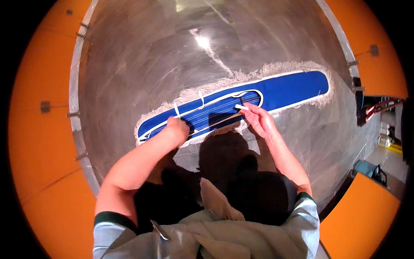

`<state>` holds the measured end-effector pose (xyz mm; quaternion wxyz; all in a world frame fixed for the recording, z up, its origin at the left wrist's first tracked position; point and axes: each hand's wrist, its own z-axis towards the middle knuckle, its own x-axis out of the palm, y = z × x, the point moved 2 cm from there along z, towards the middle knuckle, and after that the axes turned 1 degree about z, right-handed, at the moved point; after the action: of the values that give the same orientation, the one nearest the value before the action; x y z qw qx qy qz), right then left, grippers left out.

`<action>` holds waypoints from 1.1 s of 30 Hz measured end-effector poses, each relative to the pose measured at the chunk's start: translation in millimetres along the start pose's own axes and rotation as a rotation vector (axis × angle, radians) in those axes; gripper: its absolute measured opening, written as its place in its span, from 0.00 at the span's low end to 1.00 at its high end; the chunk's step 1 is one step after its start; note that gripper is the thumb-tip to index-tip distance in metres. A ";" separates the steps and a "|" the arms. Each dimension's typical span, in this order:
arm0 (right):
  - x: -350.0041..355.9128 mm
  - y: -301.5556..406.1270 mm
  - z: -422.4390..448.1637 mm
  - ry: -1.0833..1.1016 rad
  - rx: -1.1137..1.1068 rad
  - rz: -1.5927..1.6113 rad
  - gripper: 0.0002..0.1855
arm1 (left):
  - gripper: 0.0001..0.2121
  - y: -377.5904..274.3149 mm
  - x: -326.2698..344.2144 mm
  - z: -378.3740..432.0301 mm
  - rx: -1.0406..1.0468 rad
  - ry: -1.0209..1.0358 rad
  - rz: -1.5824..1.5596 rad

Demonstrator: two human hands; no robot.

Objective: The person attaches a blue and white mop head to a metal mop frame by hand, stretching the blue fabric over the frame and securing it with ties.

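A long dust mop head (291,87) with a blue fabric backing, white edging and pale fringe lies slantwise on the grey floor, backing side up. A narrow metal wire frame (220,111) sits in the oval opening of its backing. My left hand (178,131) is curled over the left part of the opening, beside a white tie (176,110); whether its fingers grip anything is hidden. My right hand (255,118) pinches a short white strip (241,106), likely a tie end, near the right end of the opening. Another white tie (201,99) loops up from the upper edge.
Orange panels (42,136) with metal fittings stand at left and right, edged by a grey strip (75,81). An orange surface (362,217) is at lower right. Near it are a blue-grey container (364,168) and white bottles (384,141). My shadow falls across the floor before me.
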<state>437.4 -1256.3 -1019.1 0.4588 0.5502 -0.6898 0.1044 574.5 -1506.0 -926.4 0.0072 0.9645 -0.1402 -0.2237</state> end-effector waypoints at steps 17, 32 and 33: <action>-7.3 3.1 -10.3 -0.017 -0.007 -0.569 0.12 | 0.09 -15.3 -63.4 154.1 0.206 -1.179 -0.918; 23.5 -17.2 5.3 -0.180 -0.272 -0.775 0.14 | 0.06 -62.4 -39.6 127.7 0.532 -1.034 -2.140; 26.5 -16.8 8.3 -0.164 -0.284 -0.821 0.13 | 0.07 -57.9 -38.8 119.3 0.336 -1.390 -1.569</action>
<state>448.1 -1285.5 -1010.0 0.4770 0.7164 -0.4560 -0.2264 504.9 -1433.9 -1021.5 -0.3544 0.4340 0.5188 -0.6456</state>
